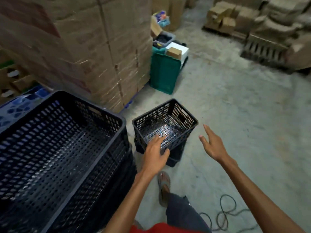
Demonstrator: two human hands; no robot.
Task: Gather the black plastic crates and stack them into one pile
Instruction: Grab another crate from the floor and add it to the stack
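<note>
A tall pile of black perforated crates fills the lower left, its top crate open and empty. On the concrete floor ahead stands a short stack of black crates, the top one empty. My left hand is stretched over the near rim of that top crate, fingers apart, thumb by the rim; I cannot tell whether it touches. My right hand hovers open just right of the short stack, holding nothing.
A wrapped pallet of cardboard boxes rises behind the crates. A green crate with small boxes stands at its corner. More boxes on pallets sit far right. A black cable loops on the floor beside my sandalled foot.
</note>
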